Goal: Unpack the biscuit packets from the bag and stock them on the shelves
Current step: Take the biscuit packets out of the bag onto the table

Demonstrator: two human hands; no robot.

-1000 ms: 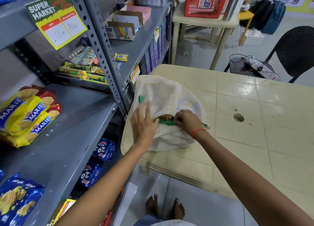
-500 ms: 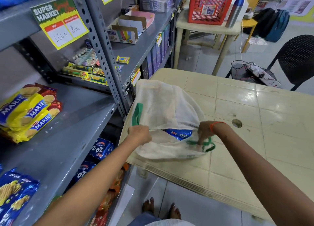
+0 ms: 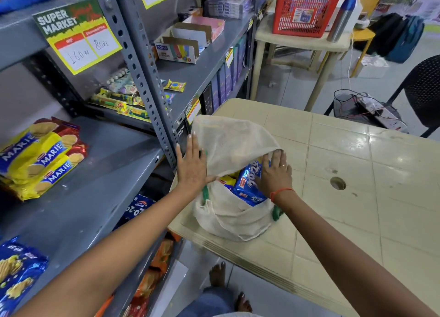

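Shop floor fixtures and sundries, not for stocking

Cream plastic table (image 3: 345,173) at 3 o'clock, with round centre hole; second small table (image 3: 300,42) at 1 o'clock bearing a red basket (image 3: 302,18) and steel bottle (image 3: 342,14); black chair (image 3: 423,90) at 2 o'clock; backpacks (image 3: 402,37) beyond; price sign (image 3: 76,35) at 10 o'clock; open stationery cartons (image 3: 183,45) at 12.

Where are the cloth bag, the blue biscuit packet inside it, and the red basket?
cloth bag (image 3: 234,140): head view, upper fabric.
blue biscuit packet (image 3: 247,185): head view, printed front.
red basket (image 3: 302,18): head view, front wall.
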